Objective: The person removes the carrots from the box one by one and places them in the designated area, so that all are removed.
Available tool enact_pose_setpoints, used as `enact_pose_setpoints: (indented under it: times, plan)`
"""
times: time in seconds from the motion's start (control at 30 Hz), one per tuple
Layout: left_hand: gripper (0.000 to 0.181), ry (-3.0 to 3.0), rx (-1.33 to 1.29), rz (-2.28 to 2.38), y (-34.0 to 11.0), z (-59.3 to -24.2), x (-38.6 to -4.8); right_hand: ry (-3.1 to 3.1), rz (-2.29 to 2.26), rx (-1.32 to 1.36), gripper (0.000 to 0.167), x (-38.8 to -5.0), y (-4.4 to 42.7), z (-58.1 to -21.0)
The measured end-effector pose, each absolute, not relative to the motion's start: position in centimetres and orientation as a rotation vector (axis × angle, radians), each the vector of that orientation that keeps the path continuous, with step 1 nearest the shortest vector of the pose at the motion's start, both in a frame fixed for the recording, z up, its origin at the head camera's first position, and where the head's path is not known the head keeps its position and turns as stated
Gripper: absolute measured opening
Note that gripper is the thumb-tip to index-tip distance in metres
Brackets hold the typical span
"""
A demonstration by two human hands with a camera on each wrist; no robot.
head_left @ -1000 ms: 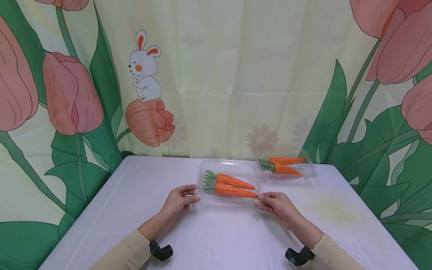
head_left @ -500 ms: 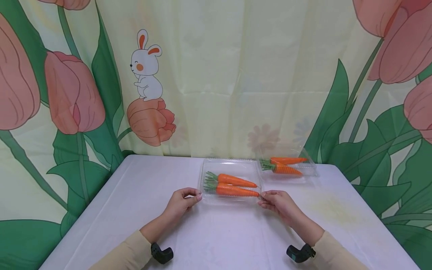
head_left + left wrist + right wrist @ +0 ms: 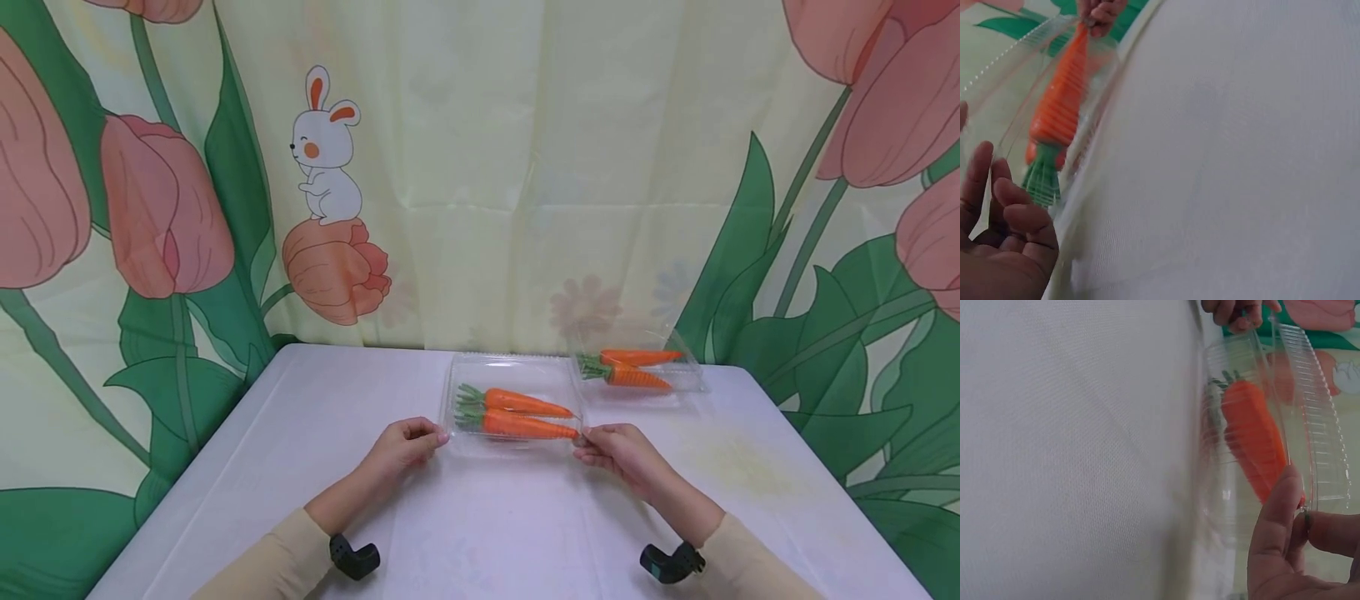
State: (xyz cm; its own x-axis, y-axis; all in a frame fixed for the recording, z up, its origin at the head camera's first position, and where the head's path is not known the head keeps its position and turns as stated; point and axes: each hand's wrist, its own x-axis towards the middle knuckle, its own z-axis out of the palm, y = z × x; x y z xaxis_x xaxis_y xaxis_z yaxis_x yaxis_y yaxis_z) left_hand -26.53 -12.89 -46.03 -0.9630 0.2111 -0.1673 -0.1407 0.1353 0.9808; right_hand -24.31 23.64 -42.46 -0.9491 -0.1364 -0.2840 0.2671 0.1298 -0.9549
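A clear plastic box (image 3: 517,373) with two orange carrots (image 3: 525,425) inside lies on the table, its lid down over them. At the box's near left corner, my left hand (image 3: 401,454) pinches the rim between thumb and fingers. My right hand (image 3: 626,458) pinches the near right corner, close to the carrot tips. In the left wrist view the left hand (image 3: 1010,231) is at the ribbed box edge, by the green carrot tops (image 3: 1042,175). The right wrist view has the right hand (image 3: 1297,544) with thumb and finger at the rim.
A second clear box (image 3: 686,379) with two carrots (image 3: 637,377) stands behind and to the right, its lid raised. Both rest on a white-covered table (image 3: 495,533). Behind it hangs a curtain (image 3: 465,150) printed with tulips and a rabbit.
Compared with a second ago, the box and both hands appear slightly farther right in the head view. The hands keep hold of the corners; the second box looks the same.
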Motion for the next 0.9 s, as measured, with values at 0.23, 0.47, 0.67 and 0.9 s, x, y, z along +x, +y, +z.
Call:
enact_pose_setpoints:
  times: [0.23, 0.47, 0.67, 0.9]
  plan:
    - [0.057, 1.926, -0.093, 2.004, -13.5, -45.7, -28.0, 2.115, -1.868, 0.118, 0.043, -24.2, 23.7, -42.4]
    - [0.027, 1.963, -0.128, 2.029, -13.3, -46.3, -29.7, 2.117, -1.848, 0.133, 0.042, -24.1, 23.8, -42.4]
    - [0.036, 1.902, -0.135, 2.101, -12.9, -46.4, -30.4, 2.103, -1.837, 0.144, 0.040, -23.8, 23.6, -42.3]
    - [0.038, 1.846, -0.134, 2.162, -12.4, -46.1, -30.6, 2.111, -1.825, 0.145, 0.039, -23.6, 23.6, -42.4]
